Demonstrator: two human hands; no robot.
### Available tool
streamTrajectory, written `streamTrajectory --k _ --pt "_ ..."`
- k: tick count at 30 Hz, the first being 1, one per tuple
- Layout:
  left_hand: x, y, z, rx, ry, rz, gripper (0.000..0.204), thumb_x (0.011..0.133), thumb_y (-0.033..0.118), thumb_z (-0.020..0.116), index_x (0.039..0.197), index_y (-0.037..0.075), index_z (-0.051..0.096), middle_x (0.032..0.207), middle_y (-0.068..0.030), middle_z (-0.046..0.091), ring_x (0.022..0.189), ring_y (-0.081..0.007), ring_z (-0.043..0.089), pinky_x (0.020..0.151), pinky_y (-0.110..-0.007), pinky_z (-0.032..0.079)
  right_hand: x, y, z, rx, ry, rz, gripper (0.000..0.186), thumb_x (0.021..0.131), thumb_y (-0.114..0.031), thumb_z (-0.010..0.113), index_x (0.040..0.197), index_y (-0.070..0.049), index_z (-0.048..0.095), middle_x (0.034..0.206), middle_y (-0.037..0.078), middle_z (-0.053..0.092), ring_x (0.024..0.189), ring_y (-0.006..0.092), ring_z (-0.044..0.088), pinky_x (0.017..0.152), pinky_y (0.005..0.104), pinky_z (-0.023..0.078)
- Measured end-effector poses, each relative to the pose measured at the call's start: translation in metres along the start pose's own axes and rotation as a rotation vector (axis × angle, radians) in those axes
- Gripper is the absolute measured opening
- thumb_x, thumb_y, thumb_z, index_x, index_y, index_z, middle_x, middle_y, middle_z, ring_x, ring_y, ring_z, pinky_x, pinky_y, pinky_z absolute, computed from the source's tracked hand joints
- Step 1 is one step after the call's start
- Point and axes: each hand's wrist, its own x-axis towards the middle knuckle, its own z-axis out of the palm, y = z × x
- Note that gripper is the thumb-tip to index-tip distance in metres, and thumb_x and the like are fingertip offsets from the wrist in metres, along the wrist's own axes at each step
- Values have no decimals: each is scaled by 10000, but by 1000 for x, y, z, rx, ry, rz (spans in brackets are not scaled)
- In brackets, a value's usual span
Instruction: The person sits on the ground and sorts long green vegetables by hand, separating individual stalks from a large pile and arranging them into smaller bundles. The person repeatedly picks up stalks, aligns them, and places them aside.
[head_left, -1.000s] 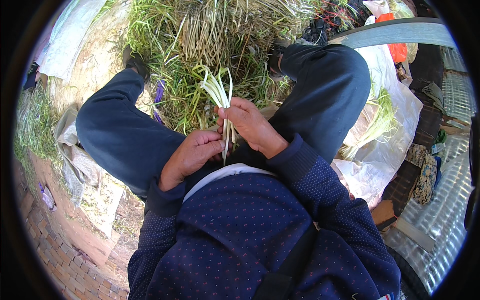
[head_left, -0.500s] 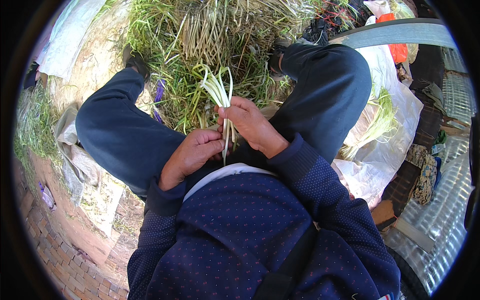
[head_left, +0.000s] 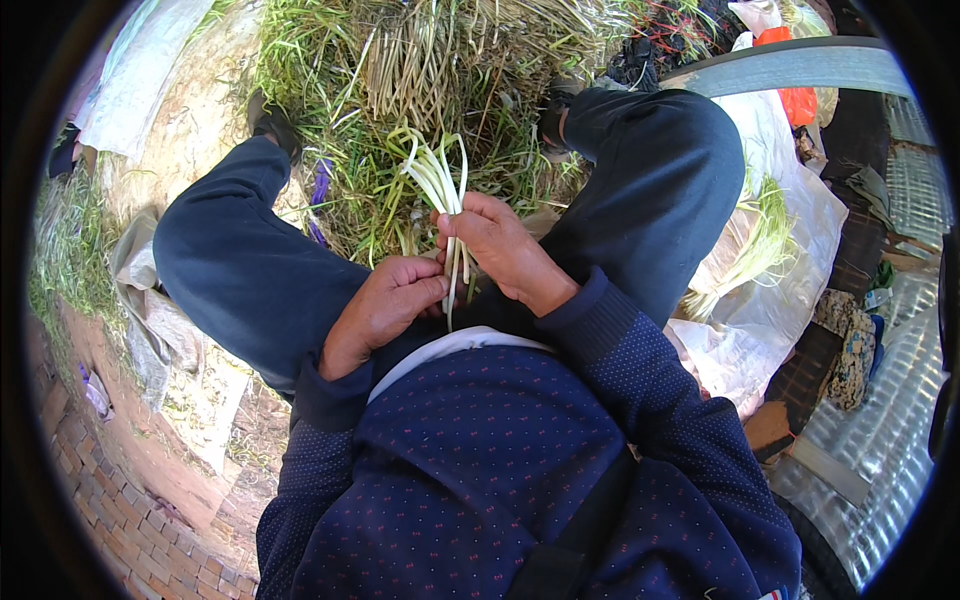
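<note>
Between my knees I hold a small bunch of pale garlic chives (head_left: 434, 178), their white-green stalks curling over at the far end. My right hand (head_left: 497, 245) is closed round the middle of the bunch, thumb on top. Just left of it and lower, my left hand (head_left: 388, 303) is closed in a pinch at the lower ends of the stalks, close to my lap. Its fingertips are partly hidden, and a few stalk ends hang down between the two hands.
A heap of green and dry stalks (head_left: 430, 80) lies ahead between my feet. To the right, a bundle of pale green stalks (head_left: 745, 250) rests on plastic sheeting (head_left: 790, 310). A curved metal bar (head_left: 800, 68) crosses at upper right. Brick paving (head_left: 130, 520) shows at lower left.
</note>
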Motion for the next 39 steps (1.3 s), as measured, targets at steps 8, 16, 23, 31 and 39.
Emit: streamTrajectory --k 8,16,23,31,39 --pt "5 -6 -2 35 60 14 226 972 167 584 922 -16 707 777 -11 656 697 -91 582 666 -248 474 2 4 -1 0 -14 -53 188 967 -151 611 1062 9 635 860 27 625 739 100 591 678 256 493" --pt "6 -8 -7 90 17 -1 240 1000 192 552 1030 9 704 887 -10 698 755 -68 593 724 -232 489 1 2 4 18 26 -87 124 944 -132 597 922 -14 628 783 9 591 667 92 538 578 279 455" --pt "7 -9 -4 54 71 25 231 965 172 587 931 -25 703 784 -17 657 698 -98 590 667 -256 479 2 2 5 30 29 -70 118 945 -130 600 917 -17 617 778 3 582 655 87 530 551 276 449" --pt "7 -10 -8 98 31 -3 233 998 197 566 1010 14 710 873 1 691 752 -63 586 720 -225 481 3 3 4 29 36 -74 119 944 -135 614 902 -23 612 765 -2 569 642 82 509 539 274 431" --pt "7 -11 -9 94 24 7 239 1000 206 567 1023 15 708 883 2 693 758 -63 590 723 -225 482 2 2 5 38 42 -57 116 939 -129 617 900 -20 612 759 1 566 642 84 503 539 280 424"
